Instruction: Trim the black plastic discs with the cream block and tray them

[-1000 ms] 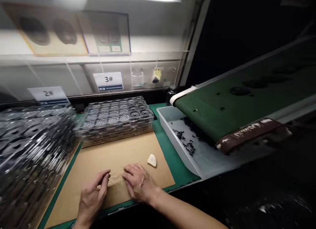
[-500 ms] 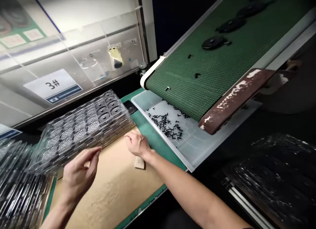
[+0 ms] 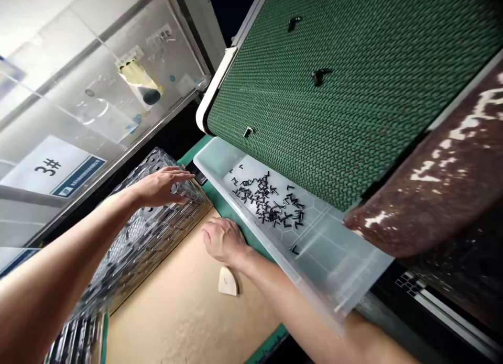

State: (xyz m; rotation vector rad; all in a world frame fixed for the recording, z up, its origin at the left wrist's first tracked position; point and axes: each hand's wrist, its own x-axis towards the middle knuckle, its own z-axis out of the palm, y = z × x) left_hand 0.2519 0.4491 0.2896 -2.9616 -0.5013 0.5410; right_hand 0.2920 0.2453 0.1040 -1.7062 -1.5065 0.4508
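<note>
My left hand (image 3: pixel 161 187) is stretched over the far end of a stack of clear plastic trays (image 3: pixel 137 264), its fingers extended and apart from the thumb. Whether it touches the top tray I cannot tell. On the tan board (image 3: pixel 173 301), close to the trays' near side, rests my right hand (image 3: pixel 223 239) with its fingers curled in. Anything inside that hand is hidden. A small pale, round-edged block (image 3: pixel 228 281) lies on the board just below the right wrist.
Right of my hands, a translucent bin (image 3: pixel 330 259) holds many small black bent pieces (image 3: pixel 271 201). Above it ends a green conveyor belt (image 3: pixel 314 118) carrying a few similar pieces. A worn brown guard (image 3: pixel 432 180) edges the belt. A clear-panelled wall (image 3: pixel 118 112) stands behind.
My left hand has moved from above the board up and right over the trays' far end, its fingers opening out. The right hand stays curled on the board. The view has shifted closer to the belt.
</note>
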